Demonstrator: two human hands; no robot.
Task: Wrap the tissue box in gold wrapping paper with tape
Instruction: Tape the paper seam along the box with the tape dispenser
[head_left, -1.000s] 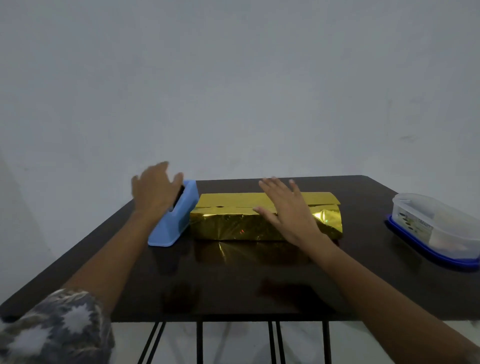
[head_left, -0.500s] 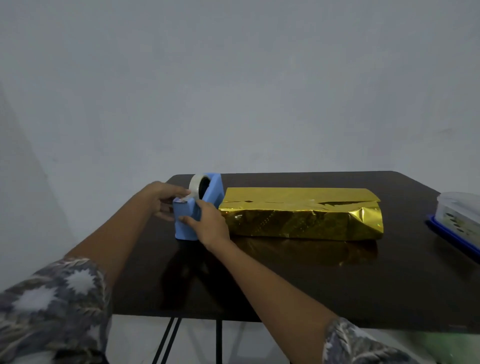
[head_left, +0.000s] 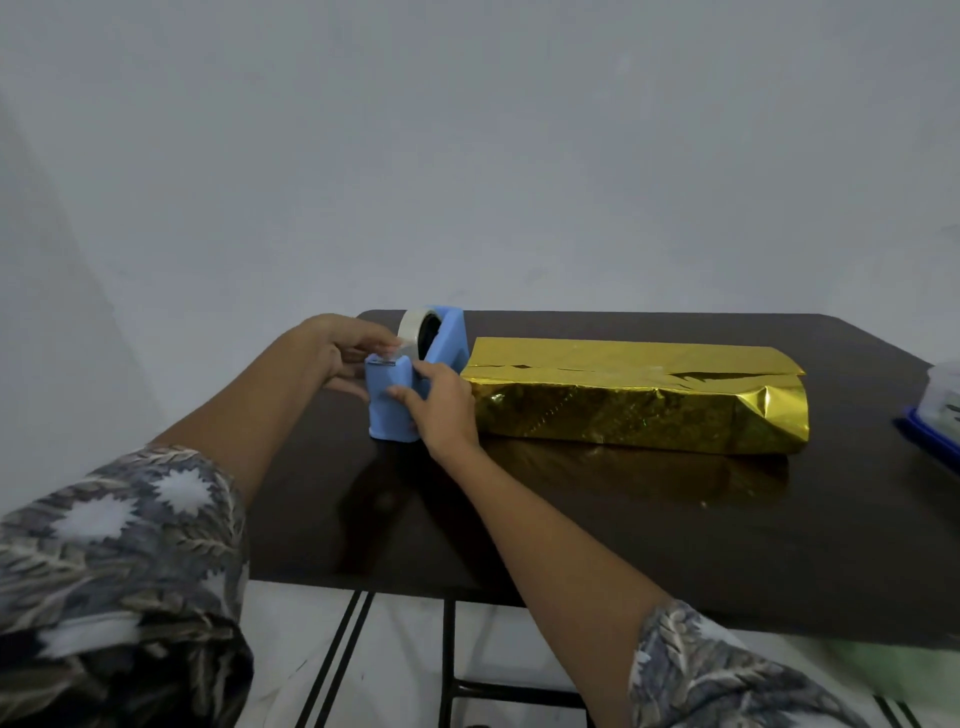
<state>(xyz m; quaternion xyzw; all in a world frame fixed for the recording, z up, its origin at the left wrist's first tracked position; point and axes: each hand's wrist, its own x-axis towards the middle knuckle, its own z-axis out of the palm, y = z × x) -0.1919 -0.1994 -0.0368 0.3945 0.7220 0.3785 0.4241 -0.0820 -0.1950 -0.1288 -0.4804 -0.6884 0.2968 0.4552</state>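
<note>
Now left hand (head_left: 343, 349) pinches tape (head_left: 408, 327), right hand (head_left: 442, 408) grips the blue dispenser (head_left: 387, 418).

The box (head_left: 623, 415) lies lengthwise on the table (head_left: 675, 545), running left to right, covered in gold paper (head_left: 571, 356) that is shiny and crinkled. Along the top the paper's edges meet in a seam, which gapes in a jagged dark slit toward the right end. That end is bunched into a loose fold, not pressed flat.

Just beside the box's left end stands the blue dispenser (head_left: 389, 415), upright with its cutter end toward me and the white tape (head_left: 409, 328) seated at its far end. My right hand (head_left: 441, 410) grips its near side, and my left hand (head_left: 337, 353) pinches the tape's end above the cutter.
</note>
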